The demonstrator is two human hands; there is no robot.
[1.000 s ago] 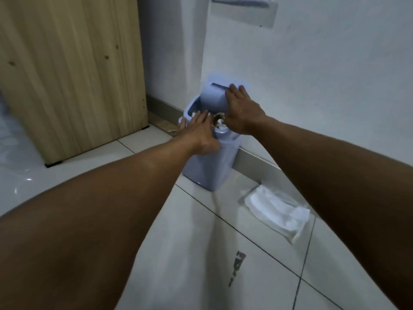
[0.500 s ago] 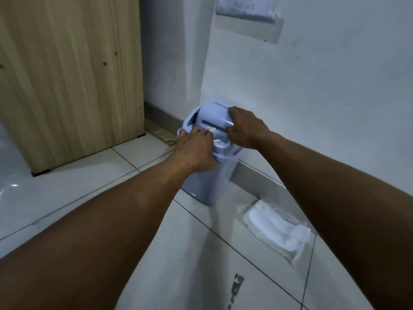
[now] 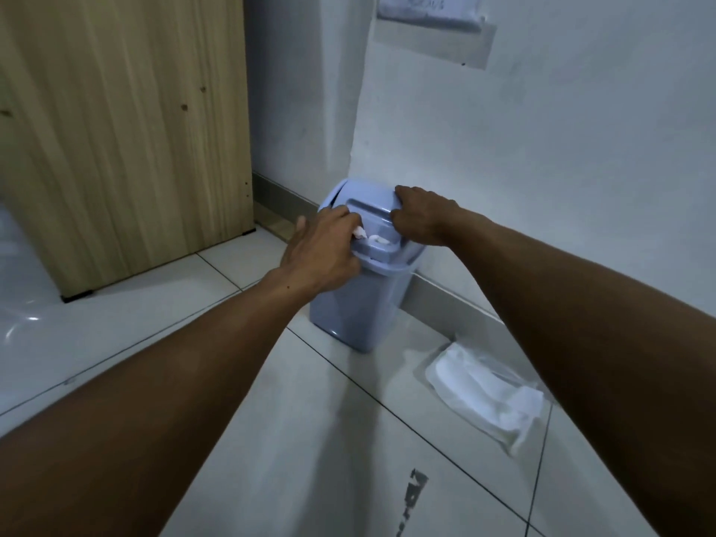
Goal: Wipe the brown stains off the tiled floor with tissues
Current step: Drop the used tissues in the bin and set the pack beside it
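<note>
We lean over a pale blue swing-lid bin that stands on the tiled floor against the skirting where two walls meet, close to the foot of a wooden panel. Our left hand pinches a crumpled white tissue at the lid's flap, with a second scrap of white lying on the flap just beside it; the fingers are curled round the wad, though how much of it they hold is hidden. Our right hand curls its fingers over the far edge of the lid and grips it.

We judge the task to be near its end, or at a pause: used tissue is being disposed of, and the tiles in view near the bin carry no brown stains. One dark mark shows on the floor toward the lower edge of the view; we cannot tell whether it is a stain or a printed scrap. The tissue pack, a clear wrapper holding white sheets, lies flat on the floor by the wall, right of the bin and apart from it, ready if more wiping is needed. The tissue looks small, bunched and soft
</note>
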